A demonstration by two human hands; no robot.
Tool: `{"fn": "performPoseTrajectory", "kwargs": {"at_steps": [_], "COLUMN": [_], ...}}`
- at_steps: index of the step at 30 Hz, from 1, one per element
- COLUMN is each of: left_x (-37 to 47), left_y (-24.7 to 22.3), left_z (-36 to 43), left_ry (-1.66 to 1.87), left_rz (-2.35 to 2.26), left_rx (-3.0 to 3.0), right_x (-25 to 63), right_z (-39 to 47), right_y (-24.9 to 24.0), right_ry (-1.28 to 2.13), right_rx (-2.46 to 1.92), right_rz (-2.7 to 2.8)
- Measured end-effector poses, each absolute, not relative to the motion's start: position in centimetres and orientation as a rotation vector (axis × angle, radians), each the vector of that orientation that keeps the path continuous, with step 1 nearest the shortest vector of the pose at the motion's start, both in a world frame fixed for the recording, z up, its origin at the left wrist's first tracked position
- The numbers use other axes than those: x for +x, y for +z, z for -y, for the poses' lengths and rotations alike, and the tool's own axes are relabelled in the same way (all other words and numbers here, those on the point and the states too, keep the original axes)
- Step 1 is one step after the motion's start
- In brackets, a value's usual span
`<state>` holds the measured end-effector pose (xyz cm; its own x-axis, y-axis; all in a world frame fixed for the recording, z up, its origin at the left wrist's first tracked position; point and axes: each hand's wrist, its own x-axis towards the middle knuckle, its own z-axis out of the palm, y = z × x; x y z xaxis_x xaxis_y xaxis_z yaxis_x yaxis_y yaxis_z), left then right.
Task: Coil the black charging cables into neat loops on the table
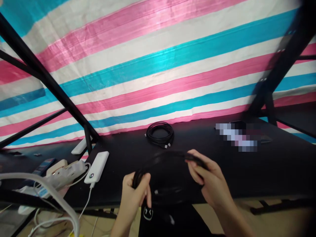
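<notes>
A bundle of black cable [170, 154] is stretched in an arch between my two hands, above the front part of the black table. My left hand [138, 189] grips its left side, fingers wrapped round the strands. Closed on the right side of the same cable is my right hand [206, 169]. Light-coloured connector ends hang below, blurred by motion. Behind my hands a second black cable [160, 134] lies coiled in a round loop on the table, with pale connectors at its front edge.
On the left of the black table [118, 164] lies a white power bank [96, 167] with a white cable plugged in. Further left are a white power strip [66, 174] and more cables. A pixelated object [235, 135] lies at the right. Black frame bars slant on both sides.
</notes>
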<state>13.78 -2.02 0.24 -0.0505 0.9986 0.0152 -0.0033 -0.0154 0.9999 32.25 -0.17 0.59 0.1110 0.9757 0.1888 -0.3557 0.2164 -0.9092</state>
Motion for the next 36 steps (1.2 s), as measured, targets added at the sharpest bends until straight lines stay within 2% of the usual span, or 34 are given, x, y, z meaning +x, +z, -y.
{"fn": "performPoseTrajectory", "kwargs": {"at_steps": [3,7,14,19,23,28,36], "left_x": [15.1,15.1,13.9,14.6,14.5,14.2,14.2], "left_y": [0.2,0.4,-0.5,-0.6,-0.2,-1.2,-3.0], "left_z": [1.6,0.8,0.7,0.9,1.1,1.0,0.3], "left_ry": [1.309,1.327,0.946,0.989,1.031,1.374,1.483], "left_rz": [-1.098,-1.034,-1.162,-1.19,-1.286,-1.398,-1.446], "left_rx": [0.868,0.641,0.953,1.167,1.279,1.365,0.809], "right_x": [31.7,31.6,32.9,32.8,33.2,34.2,34.7], "right_z": [-0.3,-0.8,-0.2,0.6,0.6,0.8,1.2], "right_y": [0.0,-0.7,-0.1,0.7,-0.1,-1.9,-2.7], "right_ry": [1.233,1.327,1.025,0.856,0.841,0.774,0.75], "right_rx": [-0.832,-0.902,-1.158,-1.292,-1.198,-1.008,-0.651], "right_rz": [0.748,0.861,1.288,1.447,1.297,1.172,1.289]}}
